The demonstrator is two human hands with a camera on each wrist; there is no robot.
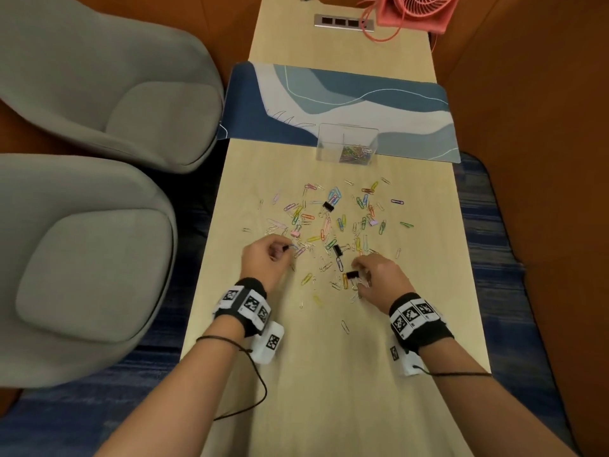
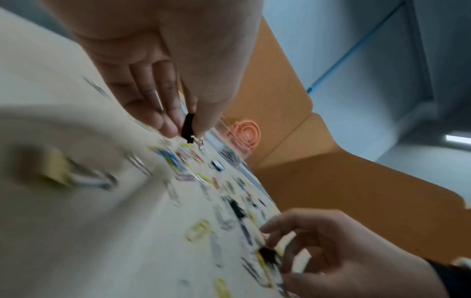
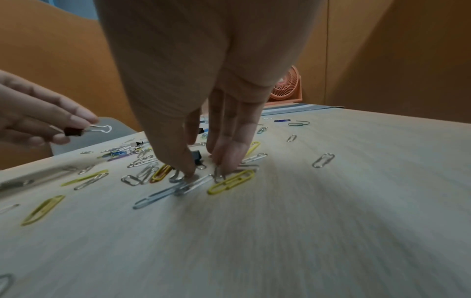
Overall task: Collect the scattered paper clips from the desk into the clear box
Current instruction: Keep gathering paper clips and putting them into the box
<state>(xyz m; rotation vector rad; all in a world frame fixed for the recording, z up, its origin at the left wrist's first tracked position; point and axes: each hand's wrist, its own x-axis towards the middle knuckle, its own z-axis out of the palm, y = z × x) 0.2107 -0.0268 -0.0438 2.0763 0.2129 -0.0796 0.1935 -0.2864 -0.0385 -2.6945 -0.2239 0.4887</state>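
Observation:
Many coloured and silver paper clips (image 1: 329,222) lie scattered with a few black binder clips on the wooden desk (image 1: 329,374). The clear box (image 1: 346,143) stands beyond them on the mat's edge, with some clips inside. My left hand (image 1: 284,250) is lifted just off the desk at the left of the pile. It pinches a small black binder clip (image 3: 74,131) between thumb and fingers (image 2: 170,123). My right hand (image 3: 206,171) points down with thumb and fingertips (image 3: 229,163) touching the desk around silver clips (image 3: 218,174). A black binder clip (image 3: 196,156) lies just behind them.
A blue patterned desk mat (image 1: 329,97) lies across the desk behind the box. A pink fan (image 1: 418,8) and a socket strip (image 1: 342,22) are at the far end. Two grey chairs (image 1: 99,94) stand left of the desk. Orange walls close in on the right.

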